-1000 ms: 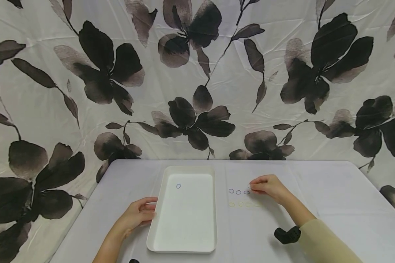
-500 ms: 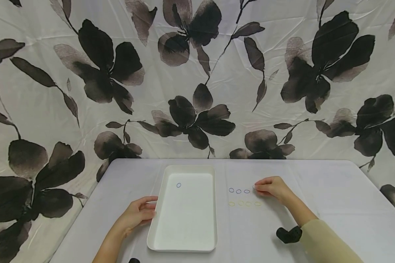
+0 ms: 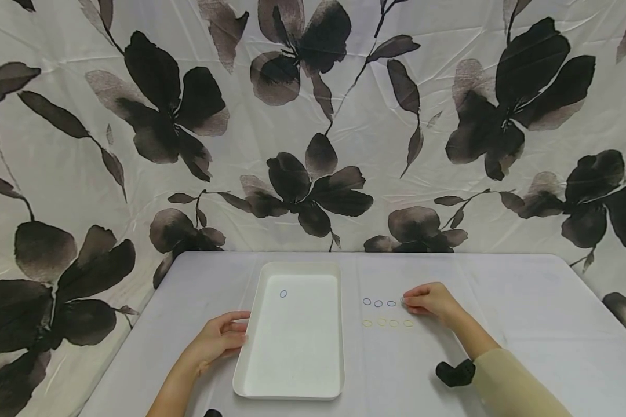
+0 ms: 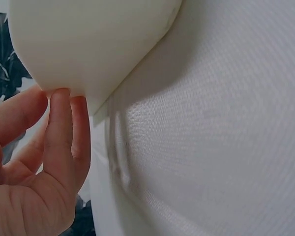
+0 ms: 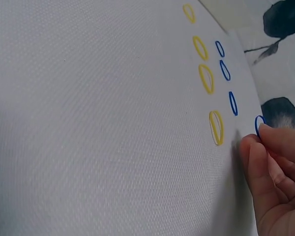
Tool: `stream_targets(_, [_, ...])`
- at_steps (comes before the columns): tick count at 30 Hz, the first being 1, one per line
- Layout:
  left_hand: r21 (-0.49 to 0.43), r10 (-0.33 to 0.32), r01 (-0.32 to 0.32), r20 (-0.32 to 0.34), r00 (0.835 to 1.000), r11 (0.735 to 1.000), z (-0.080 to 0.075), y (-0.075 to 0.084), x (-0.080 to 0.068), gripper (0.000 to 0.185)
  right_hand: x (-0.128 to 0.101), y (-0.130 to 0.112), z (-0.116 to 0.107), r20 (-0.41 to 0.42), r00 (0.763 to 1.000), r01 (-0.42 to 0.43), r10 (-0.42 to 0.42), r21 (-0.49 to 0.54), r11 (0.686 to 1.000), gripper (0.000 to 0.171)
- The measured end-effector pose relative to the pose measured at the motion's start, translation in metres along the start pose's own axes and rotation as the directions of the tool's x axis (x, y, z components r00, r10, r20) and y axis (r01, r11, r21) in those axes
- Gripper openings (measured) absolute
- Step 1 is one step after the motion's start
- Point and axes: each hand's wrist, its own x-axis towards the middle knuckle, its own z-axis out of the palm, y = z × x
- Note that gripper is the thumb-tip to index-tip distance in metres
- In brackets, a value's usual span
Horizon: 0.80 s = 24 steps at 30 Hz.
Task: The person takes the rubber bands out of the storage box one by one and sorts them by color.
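A shallow white tray point(image 3: 289, 347) lies upright on the table, with one blue rubber band point(image 3: 283, 293) near its far left corner. My left hand point(image 3: 218, 340) touches the tray's left edge with its fingertips, as the left wrist view also shows. My right hand point(image 3: 432, 302) pinches a blue rubber band point(image 5: 259, 123) between thumb and finger, close to the tabletop. Left of it, three blue rubber bands point(image 3: 378, 303) lie in a row. Nearer to me runs a row of several yellow rubber bands point(image 3: 393, 323).
A white cloth covers the table point(image 3: 501, 307). Behind its far edge hangs a curtain point(image 3: 313, 127) with dark flowers. A black strap-like object point(image 3: 455, 373) sits at the right wrist by the sleeve point(image 3: 516, 382).
My right hand has shifted slightly right, uncovering the right ends of both rows, then stayed nearly still with the blue rubber band pinched. The left hand and tray have not moved.
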Motion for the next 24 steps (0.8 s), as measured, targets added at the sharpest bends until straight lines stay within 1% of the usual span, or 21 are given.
stream_targets(5, [0.01, -0.004, 0.004, -0.009, 1.0, 1.0, 0.0009, 0.0012, -0.0007, 0.06, 0.0032, 0.0, 0.0024, -0.047, 0.999, -0.01, 0.005, -0.102, 0.995, 0.02])
stream_targets(7, [0.014, -0.007, 0.008, -0.012, 1.0, 1.0, 0.0012, 0.0014, -0.0008, 0.06, 0.0043, -0.0004, 0.0034, -0.074, 0.997, -0.028, 0.018, -0.129, 0.991, 0.018])
stream_targets(12, [0.019, -0.012, 0.012, -0.013, 1.0, 1.0, 0.0013, 0.0012, -0.0006, 0.06, 0.0056, -0.0024, 0.0046, -0.104, 0.994, -0.051, 0.034, -0.157, 0.986, 0.014])
stream_targets(18, [0.021, -0.01, 0.01, -0.01, 1.0, 1.0, 0.0004, 0.0002, -0.0004, 0.06, 0.0059, -0.0039, 0.0056, -0.108, 0.993, -0.062, 0.043, -0.184, 0.981, 0.012])
stream_targets(24, [0.02, -0.01, 0.01, -0.017, 1.0, 1.0, 0.0006, 0.0008, -0.0009, 0.06, 0.0072, -0.0052, 0.0071, -0.129, 0.99, -0.083, 0.051, -0.251, 0.964, 0.012])
